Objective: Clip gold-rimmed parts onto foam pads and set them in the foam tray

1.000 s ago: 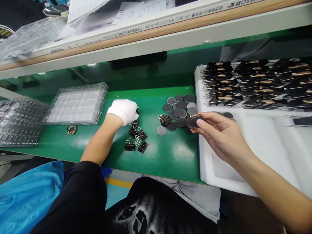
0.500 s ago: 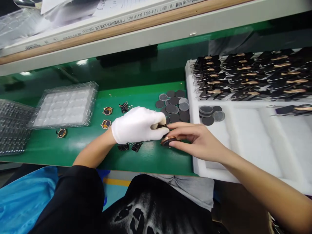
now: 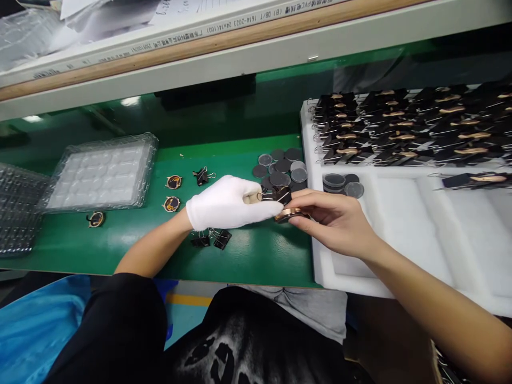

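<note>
My left hand (image 3: 228,204), in a white glove, pinches a black binder clip (image 3: 279,194) over the green table. My bare right hand (image 3: 336,221) holds a round copper-rimmed disc (image 3: 288,214) right beside that clip, the two hands touching. A pile of dark grey round discs (image 3: 282,168) lies just behind the hands. Loose black binder clips (image 3: 212,239) lie under my left wrist, and one more clip (image 3: 202,176) sits farther back.
A white foam tray (image 3: 400,224) at the right carries rows of clipped parts (image 3: 400,125) and a few discs (image 3: 342,184). Clear plastic blister trays (image 3: 102,173) sit at the left. Three round gold-edged badges (image 3: 173,193) lie on the green table (image 3: 260,256). A shelf runs overhead.
My left hand left the clip pile and came right with a clip to meet my right hand. My right hand brought the disc down and left, and the clip now sits against it.
</note>
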